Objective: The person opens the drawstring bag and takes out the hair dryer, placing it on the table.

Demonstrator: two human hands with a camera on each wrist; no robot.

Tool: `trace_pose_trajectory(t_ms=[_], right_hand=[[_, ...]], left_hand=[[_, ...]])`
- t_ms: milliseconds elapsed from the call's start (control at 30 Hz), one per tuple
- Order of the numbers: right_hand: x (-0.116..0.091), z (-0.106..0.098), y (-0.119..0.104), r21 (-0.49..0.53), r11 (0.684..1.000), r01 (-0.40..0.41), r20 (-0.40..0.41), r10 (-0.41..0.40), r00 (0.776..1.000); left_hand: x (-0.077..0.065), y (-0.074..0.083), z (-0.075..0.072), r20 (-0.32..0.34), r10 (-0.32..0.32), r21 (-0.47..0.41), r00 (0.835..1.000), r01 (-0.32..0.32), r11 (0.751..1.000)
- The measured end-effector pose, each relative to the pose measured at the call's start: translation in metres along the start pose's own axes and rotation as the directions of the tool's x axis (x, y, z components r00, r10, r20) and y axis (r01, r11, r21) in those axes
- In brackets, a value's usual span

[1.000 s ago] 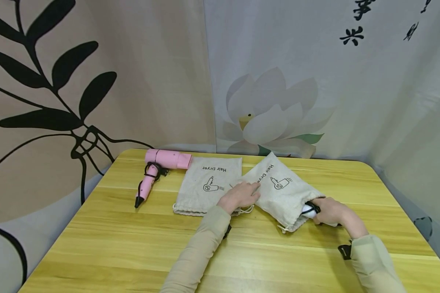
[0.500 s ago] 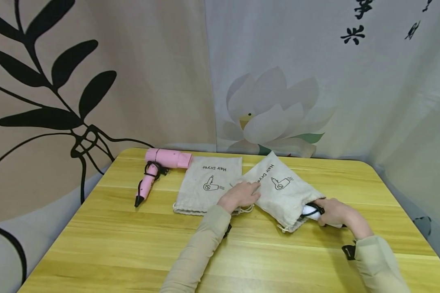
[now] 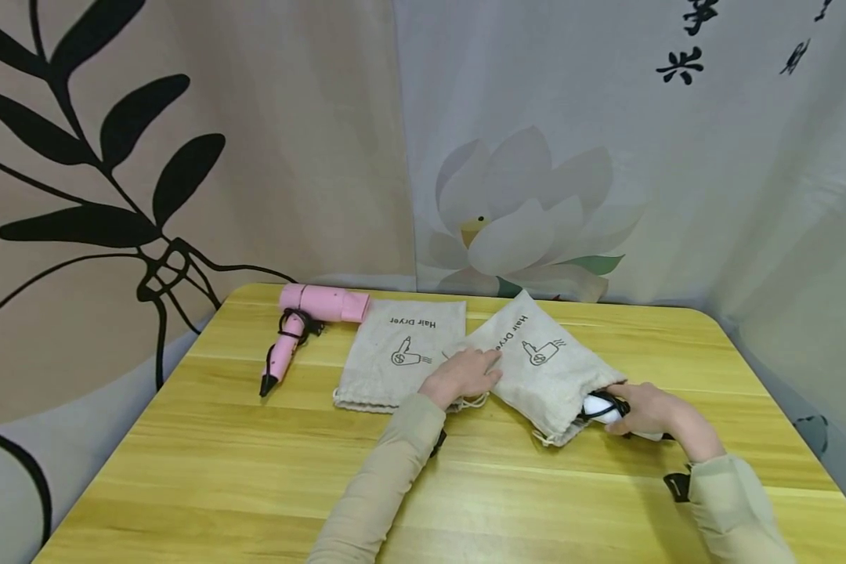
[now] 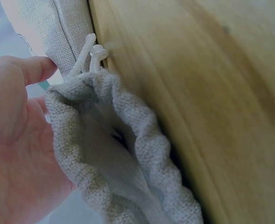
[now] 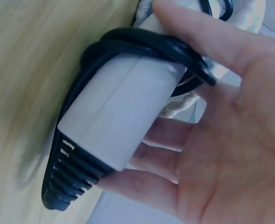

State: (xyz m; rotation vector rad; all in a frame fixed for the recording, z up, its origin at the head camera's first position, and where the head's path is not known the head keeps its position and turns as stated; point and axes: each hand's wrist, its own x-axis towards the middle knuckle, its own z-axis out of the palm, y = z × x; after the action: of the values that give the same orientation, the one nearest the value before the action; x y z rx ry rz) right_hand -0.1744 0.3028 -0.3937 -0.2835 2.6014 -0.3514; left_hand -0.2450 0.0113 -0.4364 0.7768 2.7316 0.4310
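My right hand [image 3: 646, 407] grips the white handle of a hair dryer [image 5: 121, 107], with a black cord looped round it. The rest of that dryer lies hidden inside the right-hand drawstring bag [image 3: 536, 384], whose mouth gapes toward the right hand. Across the left edge of this bag rests my left hand [image 3: 463, 374], fingers extended on the cloth. Beneath and beside the left wrist lies the second drawstring bag [image 3: 388, 384], flat. Its gathered mouth [image 4: 151, 144] shows close up in the left wrist view. Both bags are printed "Hair Dryer".
A pink hair dryer [image 3: 324, 303] with its black cord wrapped round the handle lies left of the flat bag. The wooden table [image 3: 204, 462] runs back to a printed curtain [image 3: 310, 157].
My right hand has shifted slightly right and down with the white hair dryer's handle, so more of the handle and cord shows outside the bag. The left hand stays put.
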Motion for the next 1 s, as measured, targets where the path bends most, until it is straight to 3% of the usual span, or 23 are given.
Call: trace_pose_trajectory(t_ms=[467, 800, 1000], right_hand=[[-0.001, 0.000, 0.007, 0.012, 0.999, -0.048, 0.023, 0.047, 0.999], [-0.001, 0.006, 0.009, -0.059, 0.998, -0.020, -0.047, 0.017, 0.999], [0.000, 0.007, 0.007, -0.087, 0.996, -0.001, -0.064, -0.005, 0.998]], left_hand=[[-0.002, 0.002, -0.001, 0.001, 0.004, 0.003, 1.000, -0.004, 1.000], [0.000, 0.004, 0.002, -0.005, -0.019, -0.007, 1.000, 0.019, 1.000], [0.002, 0.010, 0.004, -0.034, 0.029, 0.038, 0.999, -0.027, 0.999]])
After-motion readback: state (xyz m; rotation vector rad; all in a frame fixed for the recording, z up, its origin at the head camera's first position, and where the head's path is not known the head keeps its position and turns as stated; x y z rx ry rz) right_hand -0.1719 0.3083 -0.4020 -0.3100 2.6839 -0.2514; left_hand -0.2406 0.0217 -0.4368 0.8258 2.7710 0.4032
